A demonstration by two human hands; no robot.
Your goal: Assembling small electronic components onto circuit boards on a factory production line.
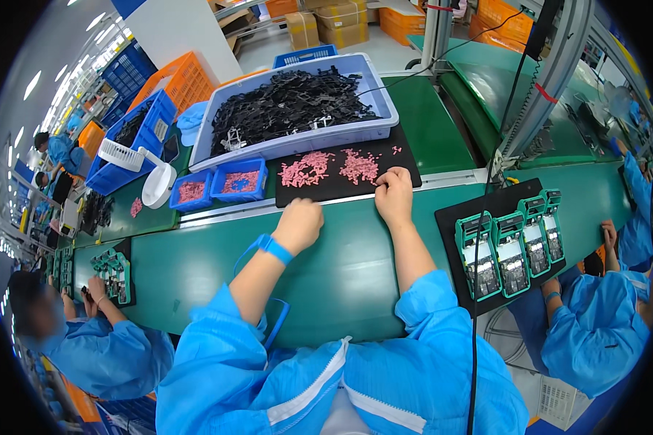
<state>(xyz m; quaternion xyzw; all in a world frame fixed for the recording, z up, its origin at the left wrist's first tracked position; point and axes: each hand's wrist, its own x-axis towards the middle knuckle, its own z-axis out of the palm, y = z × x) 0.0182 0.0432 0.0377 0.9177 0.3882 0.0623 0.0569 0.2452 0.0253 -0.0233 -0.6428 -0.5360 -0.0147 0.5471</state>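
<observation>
Green bench point(334, 275): runs across the view. Pale rectangular bin point(297, 145): stands on the far side, heaped with black plastic parts point(290, 105). Black mat point(339, 191): lies in front of the bin. Two blue trays point(239, 196): stand side by side left of the mat, both containing pink pieces. Left hand point(301, 220): curls at the mat's near edge; cannot tell grip opening or contents. Right hand point(394, 194): bends over the same edge, near the right pile; cannot tell grip opening or contents. Small pink pieces point(306, 170): lie mainly in two piles on the mat.
</observation>
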